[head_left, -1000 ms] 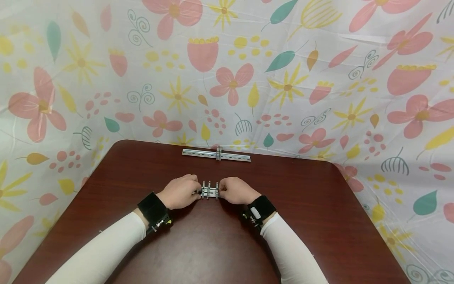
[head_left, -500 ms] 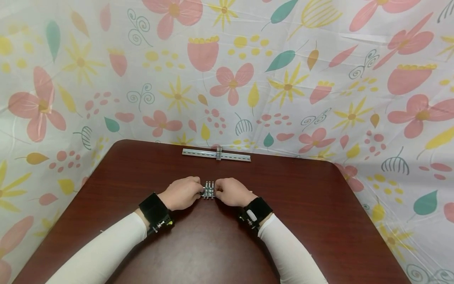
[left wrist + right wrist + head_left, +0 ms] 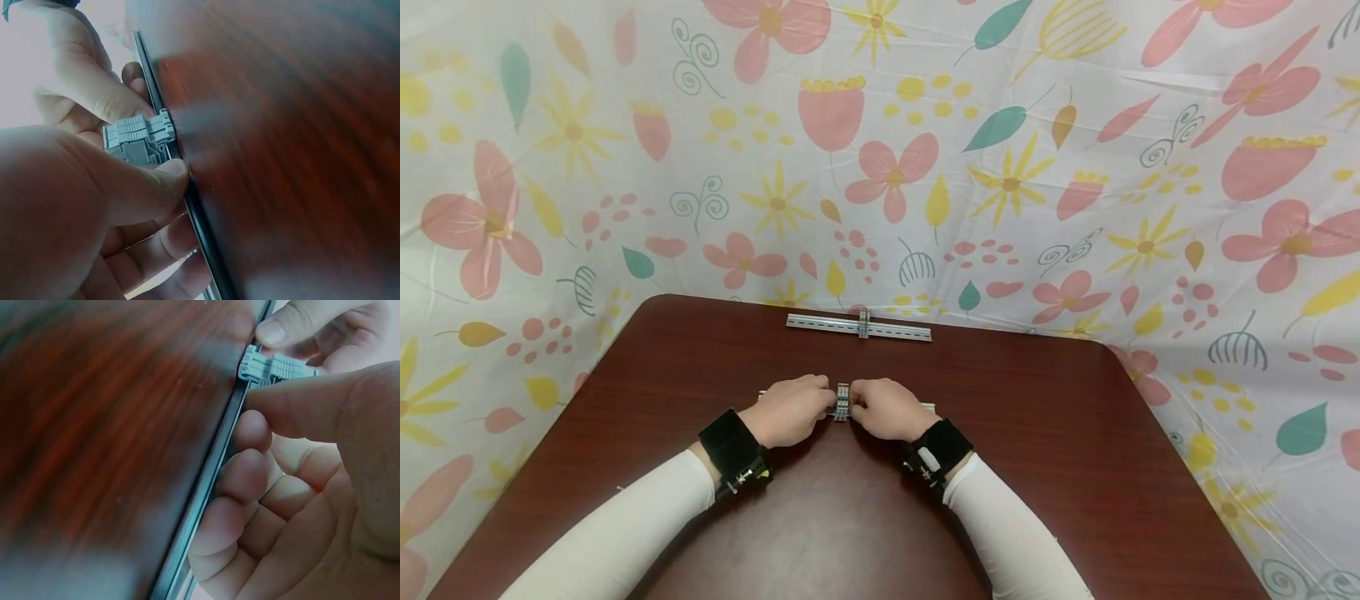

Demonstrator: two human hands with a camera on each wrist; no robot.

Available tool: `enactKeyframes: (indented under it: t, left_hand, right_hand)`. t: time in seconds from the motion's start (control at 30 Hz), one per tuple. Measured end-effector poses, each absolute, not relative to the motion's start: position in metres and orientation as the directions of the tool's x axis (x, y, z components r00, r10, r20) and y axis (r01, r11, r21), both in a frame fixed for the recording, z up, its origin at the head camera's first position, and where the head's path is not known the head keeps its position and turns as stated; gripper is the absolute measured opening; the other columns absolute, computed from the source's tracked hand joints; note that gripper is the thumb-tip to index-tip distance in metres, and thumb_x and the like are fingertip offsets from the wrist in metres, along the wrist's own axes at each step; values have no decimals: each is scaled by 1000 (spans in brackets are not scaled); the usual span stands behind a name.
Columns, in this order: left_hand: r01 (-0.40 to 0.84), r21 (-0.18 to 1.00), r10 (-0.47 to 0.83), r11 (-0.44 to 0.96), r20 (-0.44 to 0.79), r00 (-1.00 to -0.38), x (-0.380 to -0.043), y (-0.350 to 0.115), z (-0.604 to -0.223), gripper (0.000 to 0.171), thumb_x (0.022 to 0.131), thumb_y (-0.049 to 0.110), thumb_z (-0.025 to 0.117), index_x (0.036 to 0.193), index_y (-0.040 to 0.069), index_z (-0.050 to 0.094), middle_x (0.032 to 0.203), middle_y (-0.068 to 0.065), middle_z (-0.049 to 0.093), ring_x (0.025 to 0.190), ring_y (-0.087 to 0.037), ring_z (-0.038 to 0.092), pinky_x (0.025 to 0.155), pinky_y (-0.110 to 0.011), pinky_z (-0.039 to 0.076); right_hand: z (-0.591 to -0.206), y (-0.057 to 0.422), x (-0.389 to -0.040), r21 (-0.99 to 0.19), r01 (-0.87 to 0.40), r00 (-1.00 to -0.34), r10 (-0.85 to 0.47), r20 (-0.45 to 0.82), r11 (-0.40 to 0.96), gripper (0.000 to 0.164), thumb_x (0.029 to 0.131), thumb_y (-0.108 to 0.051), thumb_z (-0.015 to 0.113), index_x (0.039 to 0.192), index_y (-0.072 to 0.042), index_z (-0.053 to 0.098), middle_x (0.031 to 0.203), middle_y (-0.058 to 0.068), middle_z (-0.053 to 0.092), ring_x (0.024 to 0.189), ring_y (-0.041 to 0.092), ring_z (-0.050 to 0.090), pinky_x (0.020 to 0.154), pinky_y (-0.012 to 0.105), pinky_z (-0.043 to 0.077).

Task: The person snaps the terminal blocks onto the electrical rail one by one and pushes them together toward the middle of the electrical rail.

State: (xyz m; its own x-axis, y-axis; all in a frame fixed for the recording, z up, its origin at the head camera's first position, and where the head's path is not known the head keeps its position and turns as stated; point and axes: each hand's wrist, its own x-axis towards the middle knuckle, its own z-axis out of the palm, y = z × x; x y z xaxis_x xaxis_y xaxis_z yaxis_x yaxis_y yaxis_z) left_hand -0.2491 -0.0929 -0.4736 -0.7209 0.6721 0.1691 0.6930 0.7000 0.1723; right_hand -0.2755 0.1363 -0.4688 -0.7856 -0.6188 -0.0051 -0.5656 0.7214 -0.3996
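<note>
A DIN rail [image 3: 928, 407] lies across the middle of the table, mostly hidden under my hands. Clipped on it is a tight stack of grey terminal blocks [image 3: 842, 402], between my two hands. My left hand [image 3: 792, 408] is at the stack's left side; in the left wrist view its thumb [image 3: 156, 184] presses on the rail close to the blocks, and its fingers curl behind. My right hand [image 3: 887, 408] holds the right side. In the right wrist view its thumb lies against the blocks [image 3: 272, 367] and its curled fingertips [image 3: 240, 475] touch the rail.
Near the table's far edge lies a second DIN rail [image 3: 820, 322] with a small cluster of grey blocks [image 3: 864, 323] clipped near its middle. The dark red-brown table [image 3: 1037, 467] meets a flower-patterned cloth [image 3: 887, 108] behind.
The terminal blocks stood spaced apart on the rail a second ago and now sit tight together. My right hand has moved left and my left hand slightly right, closing in on them.
</note>
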Motion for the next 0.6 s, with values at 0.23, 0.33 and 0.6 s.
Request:
enactKeyframes:
  t: [0.23, 0.33, 0.6]
  left_hand:
    - [685, 191, 669, 703, 150, -728, -251, -95, -472, 9, 105, 8, 76, 99, 15, 76, 89, 1, 50, 79, -19, 53, 65, -33, 49]
    - [676, 212, 666, 706, 127, -735, -253, -100, -469, 6, 103, 10, 79, 103, 15, 78, 89, 3, 52, 80, -16, 54, 67, -32, 50]
    - [612, 276, 631, 741, 27, -775, -259, -123, -453, 16, 94, 14, 89, 109, 16, 83, 98, 0, 65, 87, -14, 57, 73, -35, 53]
  right_hand:
    - [-467, 141, -278, -414, -573, -768, -640, -32, 708, 14, 110, -16, 68, 97, -19, 71, 77, -8, 62, 66, 11, 55, 70, 33, 49]
    - [-462, 148, -279, -415, -556, -768, -636, -74, 720, 8, 108, -18, 73, 100, -19, 73, 81, -8, 65, 69, 10, 58, 72, 34, 51]
    - [-449, 171, -286, -374, -421, -836, -514, -193, 826, 38, 96, -26, 91, 124, -11, 70, 94, -2, 68, 85, 15, 64, 86, 42, 57]
